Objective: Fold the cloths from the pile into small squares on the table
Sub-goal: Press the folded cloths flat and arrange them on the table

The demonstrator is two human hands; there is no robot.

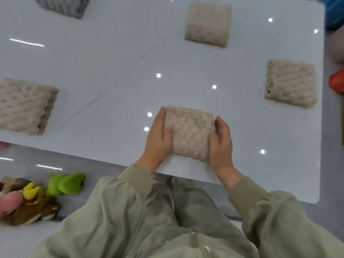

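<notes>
A beige bubble-textured cloth (pixel 189 133), folded into a small square, lies on the white table (pixel 111 71) near its front edge. My left hand (pixel 158 140) presses flat against the cloth's left side, thumb resting on top. Against its right side lies my right hand (pixel 221 144), fingers straight. Three more folded beige squares sit apart: one at the far middle (pixel 208 24), one at the right (pixel 291 82), one at the left edge (pixel 26 107).
A grey folded cloth (pixel 61 5) sits at the far left corner. Plush toys, among them a green one (pixel 65 184), lie on the floor at the lower left. A red object (pixel 337 81) lies beyond the table's right edge.
</notes>
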